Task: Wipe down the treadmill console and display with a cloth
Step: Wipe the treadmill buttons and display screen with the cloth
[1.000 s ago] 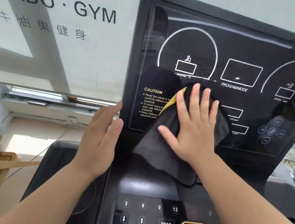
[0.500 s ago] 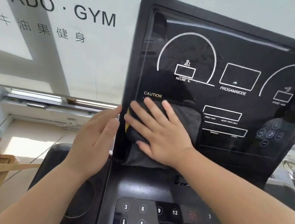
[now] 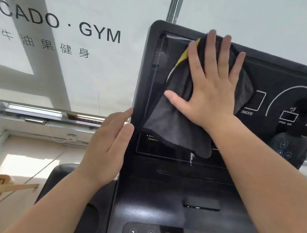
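Bright, diffuse daylight fills the scene through the frosted window (image 3: pixel 84 11) behind the treadmill, leaving the pale background close to washed out. A broad grey shadow band slants across the glass, and a sunlit patch glows on the floor (image 3: pixel 27 164) at lower left. The glossy black display (image 3: pixel 288 84) picks up soft glare along its top edge and a dim reflection of a person at right. Wide-angle distortion bows the console's (image 3: pixel 158 194) straight edges and stretches both forearms near the lower corners. The right hand (image 3: pixel 213 88) and cloth (image 3: pixel 177 123) look slightly soft; small panel lettering is smeared, partly unreadable.
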Available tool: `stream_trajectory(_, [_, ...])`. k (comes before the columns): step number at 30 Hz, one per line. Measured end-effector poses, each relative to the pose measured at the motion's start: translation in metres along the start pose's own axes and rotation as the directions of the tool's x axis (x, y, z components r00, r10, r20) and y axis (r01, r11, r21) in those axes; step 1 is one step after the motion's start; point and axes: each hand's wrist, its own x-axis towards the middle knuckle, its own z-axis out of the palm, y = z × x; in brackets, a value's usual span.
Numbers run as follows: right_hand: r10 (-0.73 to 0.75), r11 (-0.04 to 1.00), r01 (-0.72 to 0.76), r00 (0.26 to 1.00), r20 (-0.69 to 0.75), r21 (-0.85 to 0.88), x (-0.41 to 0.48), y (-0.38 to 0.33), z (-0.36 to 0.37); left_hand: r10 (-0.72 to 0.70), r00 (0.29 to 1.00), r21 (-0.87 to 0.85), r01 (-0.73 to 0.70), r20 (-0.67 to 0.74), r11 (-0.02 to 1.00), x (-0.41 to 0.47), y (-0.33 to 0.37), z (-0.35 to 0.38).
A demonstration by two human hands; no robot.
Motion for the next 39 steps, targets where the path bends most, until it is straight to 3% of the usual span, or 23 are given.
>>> stream_trajectory(3, [-0.035,0.999,0.036,0.999,-0.024,0.023,0.019,-0.024,-0.006,-0.009,1.000,-0.048,0.010,0.023,0.999,-0.003,0.000,-0.001])
stream_trajectory(6, [-0.214,0.976,0.215,0.976,-0.037,0.038,0.009,-0.039,0.001,0.032,0.999,0.033,-0.032,0.023,0.999,-0.002,-0.006,-0.005])
stream_trajectory(13, [-0.599,0.801,0.597,0.798,0.061,0.054,-0.089,-0.025,0.036,0.044,0.999,-0.053,-0.045,-0.031,0.998,0.000,-0.008,0.003])
stream_trajectory(15, [-0.576,0.818,0.575,0.816,0.047,0.031,-0.085,-0.004,0.035,0.042,0.999,-0.083,-0.044,-0.025,0.996,0.001,-0.009,0.002])
stream_trajectory(19, [-0.256,0.967,0.256,0.966,-0.024,0.006,-0.030,0.026,0.014,0.017,1.000,-0.090,-0.017,0.004,0.996,0.003,-0.006,-0.001])
stream_trajectory(23, [-0.061,0.998,0.061,0.998,0.005,0.014,0.019,0.007,-0.006,0.004,1.000,-0.136,-0.006,-0.016,0.991,0.006,-0.001,-0.004])
stream_trajectory(27, [-0.076,0.997,0.075,0.997,0.014,0.031,0.018,-0.033,-0.003,0.027,0.998,-0.100,-0.032,-0.051,0.994,0.006,-0.009,-0.001])
stream_trajectory(31, [-0.296,0.954,0.294,0.955,0.031,0.057,-0.031,-0.059,0.016,-0.012,0.994,-0.184,-0.008,-0.109,0.983,0.004,-0.004,0.007])
stream_trajectory(34, [-0.385,0.923,0.383,0.921,0.053,0.044,-0.070,-0.051,0.030,0.011,0.990,-0.149,-0.032,-0.138,0.988,0.004,-0.001,0.010])
stream_trajectory(36, [-0.354,0.935,0.352,0.934,0.051,0.035,-0.084,-0.034,0.034,0.036,0.989,-0.101,-0.051,-0.145,0.994,0.004,-0.001,0.011])
stream_trajectory(39, [-0.142,0.990,0.141,0.990,0.020,0.021,-0.085,0.000,0.032,0.044,0.990,-0.084,-0.055,-0.133,0.995,0.004,-0.001,0.009])
